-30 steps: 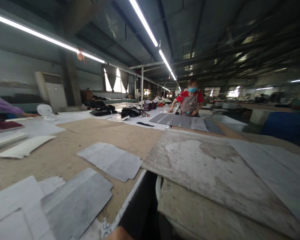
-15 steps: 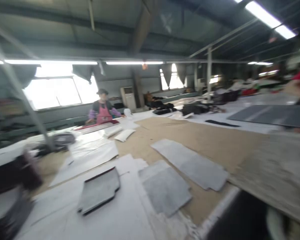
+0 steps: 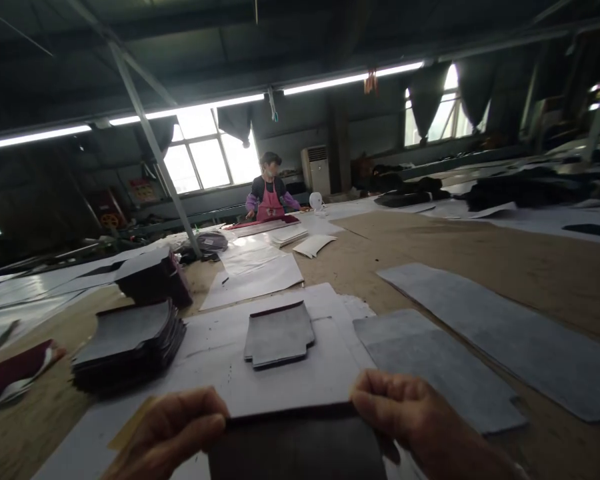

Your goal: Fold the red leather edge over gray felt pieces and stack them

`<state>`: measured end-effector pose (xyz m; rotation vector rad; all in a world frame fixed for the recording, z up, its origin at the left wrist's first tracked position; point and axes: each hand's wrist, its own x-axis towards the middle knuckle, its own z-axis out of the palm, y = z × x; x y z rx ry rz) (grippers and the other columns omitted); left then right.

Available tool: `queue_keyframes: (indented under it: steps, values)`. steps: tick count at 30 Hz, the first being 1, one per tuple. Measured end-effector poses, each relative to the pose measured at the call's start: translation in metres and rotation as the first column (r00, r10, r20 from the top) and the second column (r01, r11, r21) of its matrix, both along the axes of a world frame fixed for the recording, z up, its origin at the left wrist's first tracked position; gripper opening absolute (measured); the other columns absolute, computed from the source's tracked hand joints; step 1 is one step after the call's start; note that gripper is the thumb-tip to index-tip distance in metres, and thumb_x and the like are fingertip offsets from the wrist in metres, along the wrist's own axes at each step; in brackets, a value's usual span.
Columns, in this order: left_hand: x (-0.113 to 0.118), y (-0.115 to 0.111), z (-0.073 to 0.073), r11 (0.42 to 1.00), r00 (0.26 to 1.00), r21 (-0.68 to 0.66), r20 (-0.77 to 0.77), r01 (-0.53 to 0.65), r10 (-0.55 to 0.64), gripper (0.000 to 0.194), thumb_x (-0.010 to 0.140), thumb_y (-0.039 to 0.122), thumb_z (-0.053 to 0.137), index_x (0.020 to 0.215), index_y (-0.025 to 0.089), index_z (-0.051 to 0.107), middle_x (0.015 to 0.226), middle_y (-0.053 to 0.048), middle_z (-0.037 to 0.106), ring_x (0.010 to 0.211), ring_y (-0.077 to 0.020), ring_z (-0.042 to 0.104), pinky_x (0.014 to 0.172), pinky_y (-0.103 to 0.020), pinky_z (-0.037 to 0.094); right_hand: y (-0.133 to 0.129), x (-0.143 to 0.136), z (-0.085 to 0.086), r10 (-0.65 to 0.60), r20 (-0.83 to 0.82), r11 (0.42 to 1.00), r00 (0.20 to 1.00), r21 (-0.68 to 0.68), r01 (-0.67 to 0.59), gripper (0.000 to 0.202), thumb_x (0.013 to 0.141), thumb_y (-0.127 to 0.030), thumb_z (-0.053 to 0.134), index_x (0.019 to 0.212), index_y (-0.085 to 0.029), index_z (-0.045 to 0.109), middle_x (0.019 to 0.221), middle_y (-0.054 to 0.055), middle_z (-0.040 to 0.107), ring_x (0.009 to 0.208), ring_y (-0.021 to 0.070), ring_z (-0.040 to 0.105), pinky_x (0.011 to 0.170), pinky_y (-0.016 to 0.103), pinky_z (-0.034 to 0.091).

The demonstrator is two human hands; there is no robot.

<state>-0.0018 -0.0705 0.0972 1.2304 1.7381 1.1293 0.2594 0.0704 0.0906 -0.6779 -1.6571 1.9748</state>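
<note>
A dark sheet of material (image 3: pixel 295 443) is held up at the bottom of the view, its near part cut off by the frame. My left hand (image 3: pixel 175 427) pinches its top left corner, and my right hand (image 3: pixel 400 407) pinches its top right corner. Just beyond the sheet, a few grey cut pieces (image 3: pixel 280 333) with dark edges and notched corners lie on white paper (image 3: pixel 325 373). A tan strip (image 3: pixel 130 423) shows behind my left hand. To the right of my right hand lies a flat grey panel (image 3: pixel 440 367).
A tall stack of cut pieces (image 3: pixel 125 340) stands at left, with another dark stack (image 3: pixel 153 273) behind it. A long grey panel (image 3: pixel 500 327) lies at right on the brown table covering (image 3: pixel 430 233). Across the table stands a person in a pink apron (image 3: pixel 270 200), near a slanted post (image 3: pixel 153 143).
My view has swung left and steadied, so the left stacks show fully. Both my hands have come into view with the dark sheet between them.
</note>
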Motion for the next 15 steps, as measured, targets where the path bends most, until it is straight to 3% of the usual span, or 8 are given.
queue_keyframes:
  steps: [4, 7, 9, 12, 15]
  values:
    - [-0.032, 0.030, 0.021, 0.998, 1.000, 0.061, 0.016, -0.008, 0.007, 0.029, 0.069, 0.044, 0.066, 0.065, 0.015, 0.063, 0.055, 0.002, 0.047, 0.054, -0.0089, 0.039, 0.052, -0.019, 0.034, 0.033, -0.033, 0.026, 0.022, -0.008, 0.997, 1.000, 0.067, -0.021, 0.032, 0.071, -0.043, 0.059, 0.061, -0.015, 0.049, 0.051, -0.004, 0.042, 0.044, 0.0050, 0.033, 0.044, 0.020, 0.026]
    - [-0.060, 0.074, 0.028, 0.996, 0.996, 0.084, -0.088, 0.032, -0.025, 0.033, 0.069, 0.046, 0.063, 0.061, 0.014, 0.060, 0.053, 0.002, 0.047, 0.051, -0.0081, 0.039, 0.050, -0.019, 0.033, 0.074, -0.072, 0.029, -0.081, 0.063, 0.954, 0.995, 0.294, 0.059, 0.028, 0.073, -0.042, 0.054, 0.063, -0.016, 0.049, 0.054, -0.004, 0.042, 0.045, 0.0059, 0.036, 0.044, 0.021, 0.030]
    - [-0.080, 0.109, 0.020, 0.997, 0.978, 0.080, -0.209, 0.010, 0.007, 0.035, 0.070, 0.047, 0.060, 0.062, 0.013, 0.060, 0.051, 0.003, 0.046, 0.049, -0.0083, 0.040, 0.049, -0.020, 0.033, 0.105, -0.104, 0.016, -0.192, 0.121, 0.901, 0.974, 0.415, 0.126, 0.025, 0.079, -0.035, 0.050, 0.064, -0.015, 0.049, 0.054, -0.004, 0.042, 0.046, 0.0062, 0.038, 0.046, 0.021, 0.033]
    - [-0.105, 0.155, -0.010, 0.998, 0.955, 0.063, -0.294, -0.025, 0.042, 0.034, 0.071, 0.046, 0.060, 0.064, 0.012, 0.060, 0.048, 0.004, 0.046, 0.046, -0.0092, 0.042, 0.048, -0.022, 0.035, 0.145, -0.143, -0.015, -0.337, 0.229, 0.828, 0.913, 0.534, 0.172, 0.025, 0.085, -0.031, 0.049, 0.068, -0.013, 0.052, 0.057, -0.004, 0.046, 0.049, 0.0072, 0.044, 0.050, 0.022, 0.038]
    - [-0.119, 0.181, -0.040, 0.997, 0.917, 0.060, -0.393, -0.042, 0.063, 0.030, 0.079, 0.040, 0.058, 0.069, 0.012, 0.059, 0.054, 0.004, 0.051, 0.050, -0.0097, 0.048, 0.054, -0.024, 0.042, 0.167, -0.164, -0.040, -0.464, 0.293, 0.718, 0.836, 0.677, 0.161, 0.023, 0.086, -0.035, 0.052, 0.081, -0.013, 0.057, 0.076, 0.000, 0.057, 0.066, 0.0104, 0.054, 0.062, 0.027, 0.046]
